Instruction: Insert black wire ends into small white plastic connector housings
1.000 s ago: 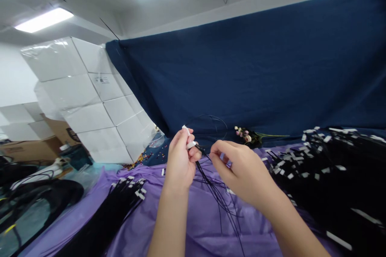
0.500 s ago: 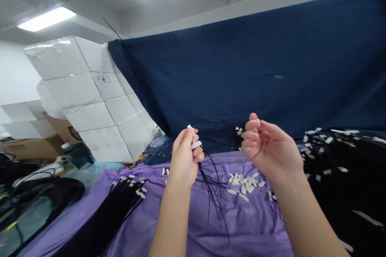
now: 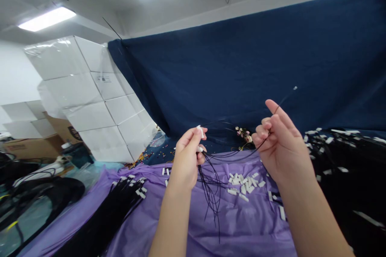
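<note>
A single black cord (image 3: 241,157) is stretched between the two hands, its long axis laid roughly from nine o'clock to three, with a slight sag before it is lifted toward two o'clock at the right hand (image 3: 280,140). Beyond that hand the free stretch is pointed toward one o'clock, where a small white end piece (image 3: 295,88) is seen, blurred; it is therefore placed much nearer the right hand than the left.

By the left hand (image 3: 189,154), a white tag (image 3: 200,131) is pinched upright between thumb and fingers, and a second white piece (image 3: 199,149) is gripped lower, at six o'clock from the first. From this grasp a bunch of black cords (image 3: 211,188) is hung toward five and six o'clock. In the right hand the cord is apparently held between the thumb and the curled fingers, while the index finger is extended toward eleven o'clock; how firmly it is gripped cannot be told.

Loose white tags (image 3: 245,182) are heaped on the purple cloth (image 3: 250,225), at four o'clock from the left hand and between seven and eight from the right. Larger black bundles are laid at eight o'clock (image 3: 99,213) and four o'clock (image 3: 340,200) in the view.
</note>
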The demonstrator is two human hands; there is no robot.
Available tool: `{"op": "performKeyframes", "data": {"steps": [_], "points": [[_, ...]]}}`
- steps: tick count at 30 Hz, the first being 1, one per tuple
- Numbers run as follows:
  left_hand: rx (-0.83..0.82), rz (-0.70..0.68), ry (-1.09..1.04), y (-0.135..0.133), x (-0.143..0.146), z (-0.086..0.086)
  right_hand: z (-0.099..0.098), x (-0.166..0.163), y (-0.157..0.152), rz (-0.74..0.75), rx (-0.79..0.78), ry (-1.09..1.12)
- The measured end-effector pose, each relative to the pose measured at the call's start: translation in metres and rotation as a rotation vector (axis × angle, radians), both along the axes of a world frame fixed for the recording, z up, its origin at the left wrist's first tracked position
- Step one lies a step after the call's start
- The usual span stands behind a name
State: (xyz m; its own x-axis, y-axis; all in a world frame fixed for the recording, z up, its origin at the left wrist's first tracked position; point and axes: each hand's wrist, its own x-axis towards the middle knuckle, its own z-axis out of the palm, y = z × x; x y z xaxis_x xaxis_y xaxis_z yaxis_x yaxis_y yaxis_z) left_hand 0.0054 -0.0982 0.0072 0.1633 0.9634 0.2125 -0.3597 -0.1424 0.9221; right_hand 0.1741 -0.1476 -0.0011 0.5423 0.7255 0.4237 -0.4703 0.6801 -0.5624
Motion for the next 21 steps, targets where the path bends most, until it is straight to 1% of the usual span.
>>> {"op": "performKeyframes", "data": {"steps": [2,5,6,9,11,13,21], "points": [[0.013,0.01,0.017,-0.001,0.0,0.0,-0.003,-0.004,-0.004,-0.022,-0.006,-0.177],[0.021,0.012,0.024,-0.002,0.0,0.0,-0.007,-0.011,-0.009,-0.067,-0.089,-0.486],[0.025,0.009,0.025,-0.002,0.0,0.0,-0.008,-0.014,-0.011,-0.113,-0.124,-0.592],[0.045,-0.021,0.027,-0.005,0.0,0.001,-0.007,-0.02,-0.015,-0.334,-0.205,-0.846],[0.058,-0.045,0.028,-0.007,-0.001,0.002,-0.006,-0.022,-0.016,-0.436,-0.234,-0.912],[0.063,-0.062,0.028,-0.008,-0.001,0.002,-0.005,-0.022,-0.016,-0.476,-0.251,-0.902],[0.069,-0.093,0.036,-0.01,-0.003,0.004,-0.004,-0.021,-0.018,-0.485,-0.248,-0.955]]}}
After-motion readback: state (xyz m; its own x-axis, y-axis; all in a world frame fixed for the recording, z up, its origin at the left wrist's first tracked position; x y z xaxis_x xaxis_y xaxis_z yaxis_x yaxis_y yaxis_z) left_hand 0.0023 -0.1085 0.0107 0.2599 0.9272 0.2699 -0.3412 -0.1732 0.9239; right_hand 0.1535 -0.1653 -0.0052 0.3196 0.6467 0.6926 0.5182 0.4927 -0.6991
